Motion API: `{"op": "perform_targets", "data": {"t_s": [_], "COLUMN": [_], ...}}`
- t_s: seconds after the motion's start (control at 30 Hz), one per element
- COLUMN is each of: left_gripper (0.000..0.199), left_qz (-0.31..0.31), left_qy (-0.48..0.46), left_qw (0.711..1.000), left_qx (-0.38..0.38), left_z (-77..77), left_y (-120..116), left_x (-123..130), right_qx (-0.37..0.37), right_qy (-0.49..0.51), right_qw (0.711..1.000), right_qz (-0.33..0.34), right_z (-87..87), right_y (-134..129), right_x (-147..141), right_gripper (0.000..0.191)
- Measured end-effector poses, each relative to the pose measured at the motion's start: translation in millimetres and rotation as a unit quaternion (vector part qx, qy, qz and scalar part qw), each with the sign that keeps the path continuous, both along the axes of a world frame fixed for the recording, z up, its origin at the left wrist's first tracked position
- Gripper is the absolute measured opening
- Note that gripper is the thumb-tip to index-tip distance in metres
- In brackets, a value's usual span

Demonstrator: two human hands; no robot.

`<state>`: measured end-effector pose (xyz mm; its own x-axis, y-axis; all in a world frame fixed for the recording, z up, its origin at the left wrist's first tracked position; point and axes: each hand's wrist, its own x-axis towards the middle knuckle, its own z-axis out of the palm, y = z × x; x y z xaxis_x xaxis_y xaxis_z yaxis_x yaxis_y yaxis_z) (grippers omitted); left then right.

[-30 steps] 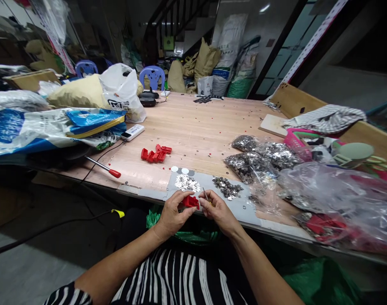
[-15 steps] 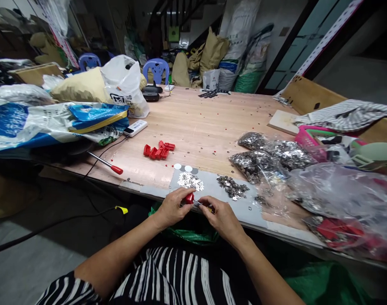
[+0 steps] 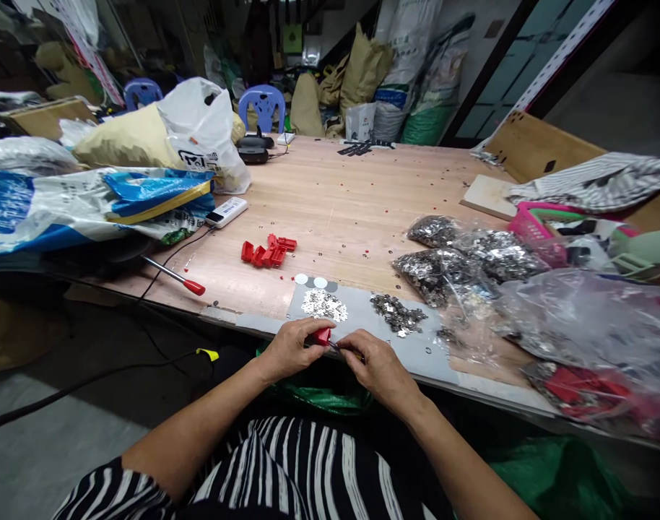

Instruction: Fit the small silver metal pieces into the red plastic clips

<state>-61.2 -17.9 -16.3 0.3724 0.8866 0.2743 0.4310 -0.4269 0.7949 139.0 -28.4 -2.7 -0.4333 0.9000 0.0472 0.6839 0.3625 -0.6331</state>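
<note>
My left hand (image 3: 293, 350) pinches a small red plastic part (image 3: 323, 336) between thumb and fingers at the table's front edge. My right hand (image 3: 378, 361) is closed around a thin metal-shafted tool (image 3: 334, 346), its tip against the red part's right side; the fingers hide most of its handle. Just beyond the hands, a pile of small shiny silver metal pieces (image 3: 324, 305) lies on a grey sheet (image 3: 357, 292). A darker pile of small metal pieces (image 3: 399, 315) is to its right. Several red plastic parts (image 3: 269, 251) sit together farther left.
Clear bags of metal pieces (image 3: 443, 271) crowd the table's right side, beside a large plastic bag (image 3: 584, 310). A red-handled metal lever (image 3: 192, 287) juts out at left. Sacks (image 3: 48, 206) and a white power bank-like device (image 3: 227, 213) lie behind it. A green bag (image 3: 330, 397) hangs below the hands.
The camera view has shifted slightly. Both hands keep nearly the same pose, with the tool still at the red part; the right hand's fingers have turned a little.
</note>
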Motion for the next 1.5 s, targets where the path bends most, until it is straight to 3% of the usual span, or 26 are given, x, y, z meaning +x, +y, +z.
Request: {"op": "perform_targets", "data": {"t_s": [0.2,0.47,0.6,0.7,0.8,0.9,1.0,1.1,1.27,1.5], "left_gripper": [0.042,0.036,0.028,0.025,0.028,0.021,0.018,0.009,0.011,0.007], "left_qz": [-0.006,0.007,0.015,0.038,0.042,0.019,-0.013,-0.012,0.009,0.008], "left_qy": [0.004,-0.020,-0.051,-0.141,-0.316,-0.455,-0.532,-0.573,-0.602,-0.599], "left_qw": [1.000,1.000,0.998,0.984,0.922,0.823,0.731,0.674,0.619,0.618], "left_qx": [0.003,0.013,-0.021,-0.104,-0.219,-0.341,-0.426,-0.467,-0.505,-0.510], "left_z": [-2.8,-9.4,-4.5,2.6,10.7,16.6,17.7,15.9,16.4,17.2], "left_y": [0.8,1.0,-2.3,-8.1,-13.9,-18.2,-22.0,-25.5,-29.0,-31.9], "left_x": [-0.9,0.7,0.8,0.5,0.7,1.2,2.2,4.0,7.0,7.8], "right_qx": [-0.003,0.001,-0.003,0.004,-0.026,-0.066,-0.080,-0.073,-0.044,-0.009], "right_qy": [-0.054,-0.122,-0.060,0.049,0.121,0.146,0.142,0.134,0.120,0.138], "right_qw": [0.997,0.990,0.998,0.999,0.992,0.987,0.986,0.987,0.991,0.990], "right_qz": [-0.053,-0.067,-0.033,-0.016,-0.011,0.012,0.038,0.043,0.043,0.021], "right_z": [6.5,10.1,4.5,6.7,14.0,21.3,25.1,26.0,25.5,18.5], "right_y": [-4.2,-5.7,-5.8,-7.5,-10.8,-14.3,-16.2,-16.3,-15.2,-17.0], "right_x": [-10.9,-23.9,-13.6,-5.9,-3.6,-6.4,-10.6,-12.5,-12.2,-12.8], "right_gripper": [0.016,0.015,0.018,0.021,0.020,0.033,0.041,0.039,0.037,0.031]}}
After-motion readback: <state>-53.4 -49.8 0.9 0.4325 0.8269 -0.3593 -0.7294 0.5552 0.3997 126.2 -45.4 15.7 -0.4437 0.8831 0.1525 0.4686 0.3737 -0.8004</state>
